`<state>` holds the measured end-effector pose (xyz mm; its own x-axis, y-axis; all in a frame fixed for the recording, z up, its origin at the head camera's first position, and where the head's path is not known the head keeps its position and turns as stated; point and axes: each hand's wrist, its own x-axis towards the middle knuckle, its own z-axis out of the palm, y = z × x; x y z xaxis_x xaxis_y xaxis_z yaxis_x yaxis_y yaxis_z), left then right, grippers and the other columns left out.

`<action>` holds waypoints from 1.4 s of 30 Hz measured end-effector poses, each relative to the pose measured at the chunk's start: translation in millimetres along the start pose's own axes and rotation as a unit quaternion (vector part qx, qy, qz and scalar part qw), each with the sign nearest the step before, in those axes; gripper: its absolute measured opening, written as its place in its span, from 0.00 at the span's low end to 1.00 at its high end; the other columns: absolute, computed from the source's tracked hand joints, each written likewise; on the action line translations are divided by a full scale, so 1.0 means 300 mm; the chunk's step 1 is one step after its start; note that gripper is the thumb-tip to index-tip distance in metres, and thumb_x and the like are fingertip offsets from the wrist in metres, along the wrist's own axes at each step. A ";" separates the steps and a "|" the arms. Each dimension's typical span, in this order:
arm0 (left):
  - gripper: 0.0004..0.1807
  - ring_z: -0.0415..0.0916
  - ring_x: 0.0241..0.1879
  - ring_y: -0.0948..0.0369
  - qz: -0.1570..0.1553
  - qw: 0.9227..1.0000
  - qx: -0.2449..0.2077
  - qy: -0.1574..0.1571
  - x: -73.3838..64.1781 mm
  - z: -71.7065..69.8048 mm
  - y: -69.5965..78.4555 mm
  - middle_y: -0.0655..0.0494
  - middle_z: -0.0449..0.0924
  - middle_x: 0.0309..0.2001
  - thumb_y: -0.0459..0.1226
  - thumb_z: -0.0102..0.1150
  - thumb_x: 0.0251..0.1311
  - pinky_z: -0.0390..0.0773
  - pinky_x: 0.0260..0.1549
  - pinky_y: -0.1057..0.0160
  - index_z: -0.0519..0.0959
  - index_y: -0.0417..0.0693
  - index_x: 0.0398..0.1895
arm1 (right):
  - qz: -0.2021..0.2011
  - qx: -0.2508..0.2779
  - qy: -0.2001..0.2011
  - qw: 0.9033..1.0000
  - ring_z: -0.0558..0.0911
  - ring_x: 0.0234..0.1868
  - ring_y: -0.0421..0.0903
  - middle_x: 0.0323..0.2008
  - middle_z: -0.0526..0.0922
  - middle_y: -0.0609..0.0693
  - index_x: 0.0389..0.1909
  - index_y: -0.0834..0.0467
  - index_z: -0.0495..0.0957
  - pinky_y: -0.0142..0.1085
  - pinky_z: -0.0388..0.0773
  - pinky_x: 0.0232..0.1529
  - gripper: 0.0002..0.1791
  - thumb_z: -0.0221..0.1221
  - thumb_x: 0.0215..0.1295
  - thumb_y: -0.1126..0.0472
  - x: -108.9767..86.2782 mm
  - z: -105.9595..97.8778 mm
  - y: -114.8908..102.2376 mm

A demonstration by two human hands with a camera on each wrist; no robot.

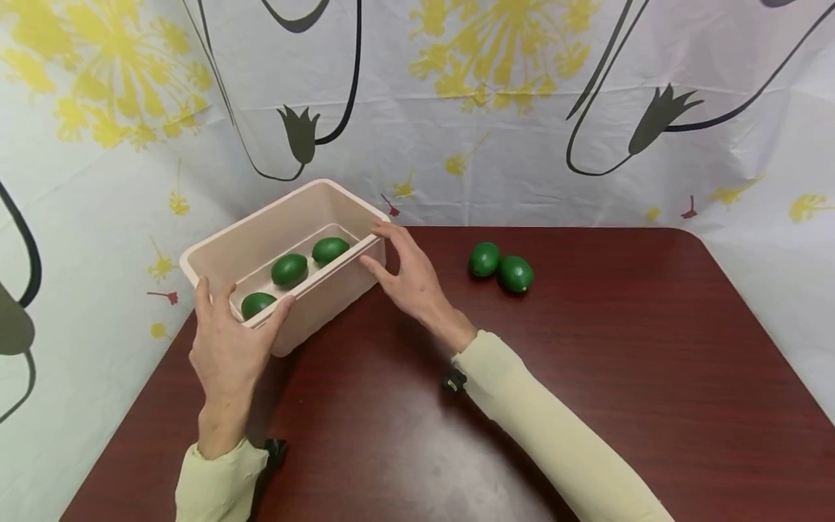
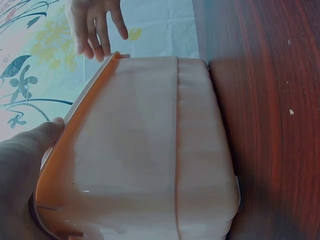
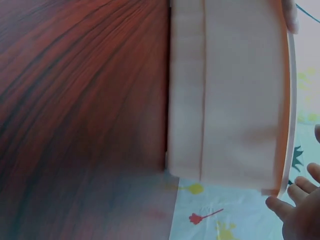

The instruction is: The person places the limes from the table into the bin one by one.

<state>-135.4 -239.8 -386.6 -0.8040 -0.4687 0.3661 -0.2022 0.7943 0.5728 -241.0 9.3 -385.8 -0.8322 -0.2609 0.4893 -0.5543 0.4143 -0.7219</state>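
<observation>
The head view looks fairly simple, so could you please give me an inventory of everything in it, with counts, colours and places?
Beige rectangular plastic bin: one, beige, at the table's back left, set at an angle.
Green oval limes: five, green, three in the bin, two side by side on the table to its right.
Wood-grain table: one, dark reddish-brown, under the bin.
Plant-print sheet: white with yellow, red and grey-green, behind and beside the table; seams hidden, count unclear.
Small wrist devices: two, black, one at each cuff.
Long sleeves: two, pale yellow-green, on both forearms.
Left hand: one, bare, gripping the bin's near corner.
Right hand: one, bare, at the bin's right corner.
</observation>
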 end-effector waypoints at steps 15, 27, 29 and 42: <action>0.50 0.75 0.62 0.30 0.002 1.000 0.001 0.005 -0.003 0.002 -0.002 0.51 0.55 0.83 0.70 0.68 0.51 0.73 0.47 0.22 0.71 0.54 0.73 | 0.036 -0.017 0.018 0.999 0.75 0.71 0.51 0.69 0.75 0.54 0.66 0.58 0.75 0.48 0.71 0.73 0.24 0.63 0.74 0.54 -0.049 -0.084 0.099; 0.50 0.76 0.61 0.30 0.001 1.000 0.001 0.002 0.001 0.002 -0.004 0.52 0.54 0.83 0.70 0.67 0.52 0.74 0.47 0.23 0.70 0.55 0.74 | 0.063 -0.058 0.044 0.995 0.75 0.68 0.56 0.65 0.77 0.55 0.63 0.59 0.76 0.52 0.72 0.70 0.24 0.67 0.70 0.55 -0.073 -0.154 0.164; 0.50 0.75 0.62 0.30 0.002 1.000 0.001 0.003 0.001 0.001 -0.004 0.52 0.54 0.83 0.70 0.67 0.52 0.74 0.47 0.23 0.70 0.55 0.74 | 0.068 -0.062 0.050 0.995 0.75 0.67 0.57 0.64 0.77 0.56 0.63 0.60 0.76 0.53 0.71 0.69 0.25 0.68 0.69 0.55 -0.080 -0.164 0.176; 0.50 0.76 0.61 0.30 0.005 1.000 0.004 0.009 0.002 0.007 -0.007 0.51 0.55 0.83 0.70 0.68 0.51 0.74 0.47 0.23 0.71 0.53 0.73 | 0.090 -0.097 0.070 0.989 0.75 0.62 0.60 0.60 0.79 0.57 0.58 0.58 0.79 0.57 0.68 0.61 0.21 0.68 0.69 0.54 -0.133 -0.243 0.249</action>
<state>-136.6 -241.0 -389.1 -0.7960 -0.4673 0.3848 -0.1987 0.8021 0.5631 -248.1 114.1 -423.6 -0.8994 -0.0499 0.4342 -0.3727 0.6066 -0.7023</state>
